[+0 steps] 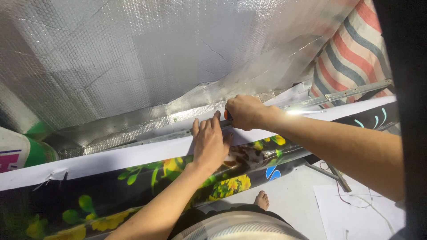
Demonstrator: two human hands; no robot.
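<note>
Left hand (209,144): one, forearm rising from the lower left, palm down, fingers together and laid flat on the white border of the printed sheet (133,178). It grips nothing; it presses the material down.

Right hand (244,112): one, forearm entering from the right edge, wrist bent, fingers curled into a fist around a small tool (227,115) of which only a red and dark tip shows at the thumb side. What kind of tool it is cannot be told. The fist sits just above and beside the left fingertips, at the seam where the white border meets the silver material.

Printed sheet: one, dark ground with yellow flowers and green leaves, white strip along its upper edge, stretched across the frame from lower left to upper right.

Silver quilted foil sheet (133,58): one, filling the upper frame, creased, with a folded hem along its lower edge.

Striped tarpaulin (351,49): one, red, blue and cream, upper right.

Metal bar (356,92): one, slanting at right.

Bare foot (262,200): one, on the pale floor below.
</note>
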